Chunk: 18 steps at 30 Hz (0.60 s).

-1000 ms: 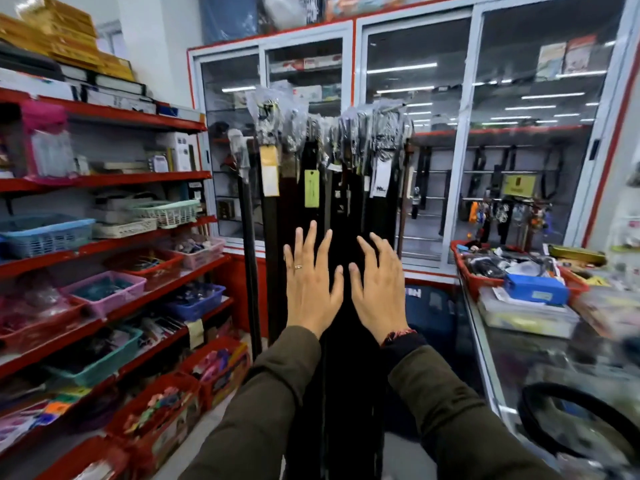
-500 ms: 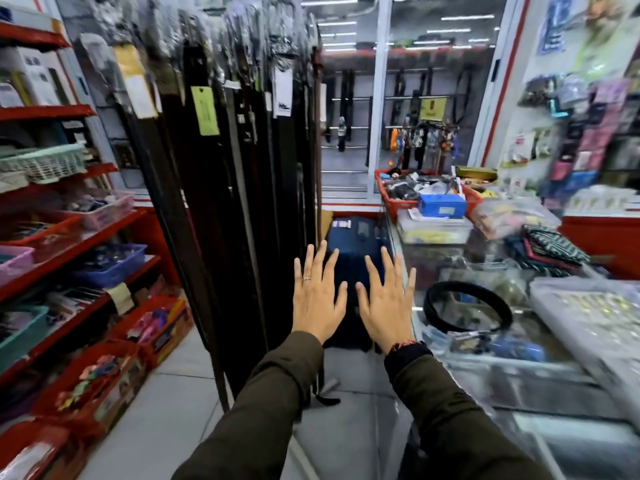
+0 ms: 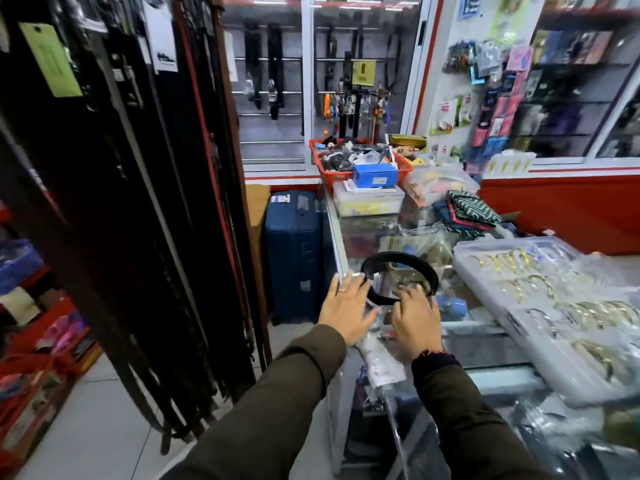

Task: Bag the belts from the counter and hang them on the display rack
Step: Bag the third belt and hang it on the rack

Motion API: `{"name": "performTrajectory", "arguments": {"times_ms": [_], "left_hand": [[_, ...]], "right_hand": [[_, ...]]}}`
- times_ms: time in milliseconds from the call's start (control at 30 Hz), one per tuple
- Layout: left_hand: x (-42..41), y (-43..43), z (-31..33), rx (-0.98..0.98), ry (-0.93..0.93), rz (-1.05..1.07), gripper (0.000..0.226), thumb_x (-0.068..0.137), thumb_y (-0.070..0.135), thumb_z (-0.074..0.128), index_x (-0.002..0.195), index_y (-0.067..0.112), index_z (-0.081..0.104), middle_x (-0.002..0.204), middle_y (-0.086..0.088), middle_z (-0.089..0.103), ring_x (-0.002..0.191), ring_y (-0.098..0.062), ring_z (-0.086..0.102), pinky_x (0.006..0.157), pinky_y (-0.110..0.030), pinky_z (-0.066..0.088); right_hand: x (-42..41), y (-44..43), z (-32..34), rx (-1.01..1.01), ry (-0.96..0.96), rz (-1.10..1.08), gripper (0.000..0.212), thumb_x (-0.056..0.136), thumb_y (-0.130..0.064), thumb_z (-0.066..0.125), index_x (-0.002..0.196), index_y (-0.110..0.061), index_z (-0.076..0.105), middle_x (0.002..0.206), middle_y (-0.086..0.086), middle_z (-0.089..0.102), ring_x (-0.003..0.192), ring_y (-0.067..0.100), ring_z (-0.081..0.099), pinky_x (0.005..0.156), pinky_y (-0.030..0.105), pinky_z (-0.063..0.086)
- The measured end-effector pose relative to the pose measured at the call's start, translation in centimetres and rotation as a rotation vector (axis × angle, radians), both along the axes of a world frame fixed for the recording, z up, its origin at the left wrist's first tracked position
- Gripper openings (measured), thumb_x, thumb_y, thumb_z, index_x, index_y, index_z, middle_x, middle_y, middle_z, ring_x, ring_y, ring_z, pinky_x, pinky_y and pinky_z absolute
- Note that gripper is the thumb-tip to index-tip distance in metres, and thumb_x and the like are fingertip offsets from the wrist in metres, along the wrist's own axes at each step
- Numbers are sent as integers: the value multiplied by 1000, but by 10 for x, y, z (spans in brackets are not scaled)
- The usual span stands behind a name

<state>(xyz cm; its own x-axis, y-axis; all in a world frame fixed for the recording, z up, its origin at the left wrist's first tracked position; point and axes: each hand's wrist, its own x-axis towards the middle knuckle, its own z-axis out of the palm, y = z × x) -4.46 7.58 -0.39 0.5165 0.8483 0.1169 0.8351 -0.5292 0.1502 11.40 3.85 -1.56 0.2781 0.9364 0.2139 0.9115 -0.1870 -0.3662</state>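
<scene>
In the head view, a coiled black belt (image 3: 398, 278) lies on the glass counter (image 3: 485, 344), right of the hanging belts (image 3: 145, 202). The left hand (image 3: 348, 306) is spread flat, fingers open, at the coil's near-left edge, holding nothing. The right hand (image 3: 417, 315) has loosely curled fingers touching the coil's near rim, without a closed grasp.

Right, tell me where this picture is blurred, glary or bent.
Head view: motion blur smears the hanging belts at left and the tray at right; the coiled belt is fairly sharp; the glass counter reflects light; wide-angle bends the edges.
</scene>
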Motion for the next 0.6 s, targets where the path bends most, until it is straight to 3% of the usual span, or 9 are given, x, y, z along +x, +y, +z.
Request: {"name": "performTrajectory", "arguments": {"times_ms": [200,400,500,600], "left_hand": [[46,15,0,-188,63,-131,64,108,41,30,160,4,19,167,-13,25,158,-28,14,129,-43,4],[63,17,6,-210,43,-52,41,103,20,48,141,3,51,142,-17,52,132,-37,48,108,-48,43],[59,16,8,-166,18,-21,32,100,6,48,130,3,59,134,-17,59,125,-37,57,100,-48,49],[46,16,9,-88,17,1,31,98,3,48,127,5,59,130,-15,60,122,-36,58,96,-46,50]], "right_hand": [[29,7,-9,-89,-45,107,55,89,-1,48,143,-14,52,146,7,54,139,24,48,123,41,22],[42,13,-12,-150,-184,68,66,83,3,54,145,-18,46,147,6,49,148,26,36,126,55,0],[43,10,-11,-143,-247,73,57,85,-6,61,139,-20,50,136,4,57,141,23,44,125,57,-4],[40,8,-6,-90,-224,106,33,90,-15,63,122,-24,60,121,-1,68,128,20,56,126,52,-2]]}}
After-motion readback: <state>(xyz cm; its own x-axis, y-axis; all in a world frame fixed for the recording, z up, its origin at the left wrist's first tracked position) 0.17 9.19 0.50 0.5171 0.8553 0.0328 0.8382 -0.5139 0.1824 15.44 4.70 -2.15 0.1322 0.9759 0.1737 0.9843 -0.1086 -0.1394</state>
